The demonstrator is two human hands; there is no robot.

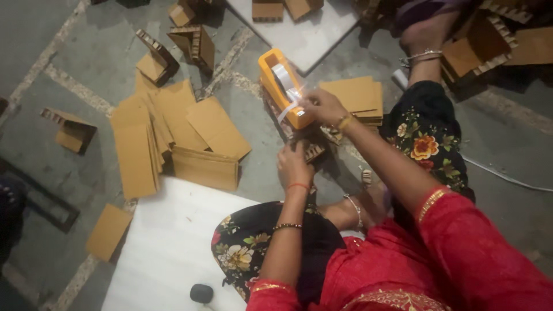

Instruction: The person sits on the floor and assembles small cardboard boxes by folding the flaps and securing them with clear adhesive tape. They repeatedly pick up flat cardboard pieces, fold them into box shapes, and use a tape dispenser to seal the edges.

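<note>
The right hand [324, 105] pinches the clear tape end at the orange plastic tape dispenser [280, 86], fingers closed on it. The left hand [294, 164] presses down, bracing a brown corrugated cardboard piece [314, 151] just beyond its fingertips.

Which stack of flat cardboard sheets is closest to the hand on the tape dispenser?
The small stack just beyond the right hand on the orange tape dispenser. The big spread of sheets lies farther away, across the floor on the other side of the dispenser.
</note>
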